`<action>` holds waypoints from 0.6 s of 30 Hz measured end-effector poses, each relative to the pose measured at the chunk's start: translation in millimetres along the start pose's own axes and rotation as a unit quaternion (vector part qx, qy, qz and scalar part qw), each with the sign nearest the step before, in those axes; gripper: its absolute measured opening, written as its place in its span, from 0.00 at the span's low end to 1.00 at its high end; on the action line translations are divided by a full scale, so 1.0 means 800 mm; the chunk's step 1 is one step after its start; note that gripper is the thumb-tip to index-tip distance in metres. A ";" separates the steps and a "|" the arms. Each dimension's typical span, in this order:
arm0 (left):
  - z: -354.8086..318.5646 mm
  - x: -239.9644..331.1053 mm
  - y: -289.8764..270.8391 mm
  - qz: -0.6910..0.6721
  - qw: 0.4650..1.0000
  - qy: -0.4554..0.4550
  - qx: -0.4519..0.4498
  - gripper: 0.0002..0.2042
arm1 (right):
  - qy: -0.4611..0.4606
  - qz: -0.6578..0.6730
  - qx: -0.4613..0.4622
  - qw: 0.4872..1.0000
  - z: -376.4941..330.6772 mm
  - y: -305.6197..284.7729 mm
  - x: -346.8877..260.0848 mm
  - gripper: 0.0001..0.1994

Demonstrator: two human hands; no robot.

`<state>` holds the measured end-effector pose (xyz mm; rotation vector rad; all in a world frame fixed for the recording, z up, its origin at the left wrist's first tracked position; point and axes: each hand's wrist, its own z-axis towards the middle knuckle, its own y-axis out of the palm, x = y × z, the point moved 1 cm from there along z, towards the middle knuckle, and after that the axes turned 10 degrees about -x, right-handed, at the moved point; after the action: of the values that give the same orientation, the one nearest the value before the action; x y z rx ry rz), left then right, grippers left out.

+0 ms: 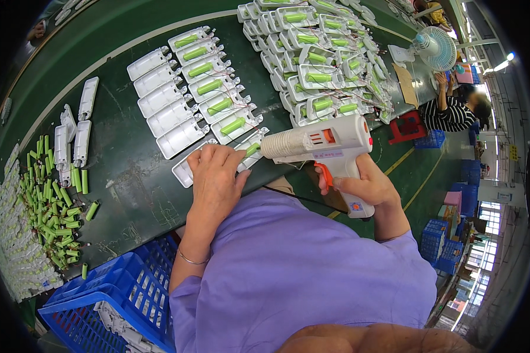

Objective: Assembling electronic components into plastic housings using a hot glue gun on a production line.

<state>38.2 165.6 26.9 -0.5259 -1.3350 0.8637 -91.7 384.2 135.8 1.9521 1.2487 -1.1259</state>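
Observation:
My right hand (368,183) is wrapped round the handle of a white hot glue gun (318,138), a finger by its orange trigger. The ribbed front of the gun points left, over a white plastic casing with a green battery cell (252,149) at the table's near edge. My left hand (215,176) has its fingers bent and its thumb and fingertips closed on the near end of that casing. Partly beneath the same hand lies another white casing (184,173). Beyond it stretch a column of casings without cells (171,112) and one of casings with cells (209,87).
Loose green cells (56,206) lie heaped at the left, beside several white casings (83,141). Stacked casings with cells and wires (318,76) fill the far right. A blue crate (94,288) stands below the near edge. Beyond are a fan (434,48) and a person in stripes (453,113).

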 end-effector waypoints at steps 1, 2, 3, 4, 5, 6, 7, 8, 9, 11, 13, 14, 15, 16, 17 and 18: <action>0.000 0.000 0.000 0.000 1.000 -0.001 0.000 0.19 | 0.001 0.000 0.000 1.000 0.002 -0.002 0.001 0.26; 0.000 0.000 0.001 -0.001 1.000 -0.001 0.001 0.19 | 0.005 -0.005 -0.008 1.000 0.004 -0.005 0.003 0.27; 0.000 0.000 0.001 -0.002 1.000 -0.002 0.003 0.19 | 0.009 -0.011 -0.016 1.000 0.006 -0.007 0.004 0.27; 0.000 0.000 0.001 -0.002 1.000 -0.003 0.003 0.19 | 0.010 -0.011 -0.017 1.000 0.006 -0.006 0.003 0.27; 0.000 0.000 0.002 -0.005 1.000 -0.003 0.001 0.19 | 0.006 -0.005 -0.011 1.000 0.007 -0.005 0.001 0.27; 0.000 0.000 0.002 -0.006 1.000 -0.002 -0.001 0.19 | 0.001 0.002 -0.005 1.000 0.007 -0.004 -0.001 0.27; 0.000 0.000 0.002 -0.006 1.000 -0.003 -0.001 0.19 | 0.002 0.002 -0.005 1.000 0.007 -0.003 -0.001 0.27; -0.001 0.000 0.003 -0.007 1.000 -0.004 -0.002 0.19 | -0.006 0.009 -0.004 1.000 0.007 -0.002 -0.002 0.27; -0.001 0.000 0.003 -0.007 1.000 -0.005 -0.003 0.19 | -0.016 0.016 -0.002 1.000 0.007 -0.001 -0.004 0.28; -0.001 0.000 0.003 -0.007 1.000 -0.008 -0.003 0.19 | -0.022 0.026 0.001 0.999 0.005 0.002 -0.009 0.25; -0.001 -0.001 0.002 -0.004 1.000 -0.009 -0.005 0.19 | -0.030 0.038 0.005 0.999 0.005 0.006 -0.014 0.23; 0.000 -0.001 0.002 -0.006 1.000 -0.009 -0.005 0.19 | -0.029 0.049 0.002 0.998 0.006 0.008 -0.016 0.24; 0.000 -0.002 0.002 -0.009 1.000 -0.008 -0.004 0.19 | -0.029 0.059 -0.002 0.998 0.007 0.010 -0.017 0.25; 0.001 -0.002 0.001 -0.009 1.000 -0.007 -0.004 0.19 | -0.030 0.060 -0.001 0.998 0.008 0.009 -0.016 0.25; 0.002 -0.003 0.000 -0.009 1.000 -0.006 -0.004 0.19 | -0.018 0.046 -0.011 0.999 0.009 0.007 -0.013 0.25; 0.003 -0.002 0.000 -0.009 1.000 -0.007 -0.003 0.19 | -0.005 0.031 -0.024 0.999 0.010 0.005 -0.011 0.26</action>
<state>36.2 163.8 26.2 -0.5132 -1.3541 0.8506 -92.8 372.1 139.2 1.9345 1.1891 -1.0650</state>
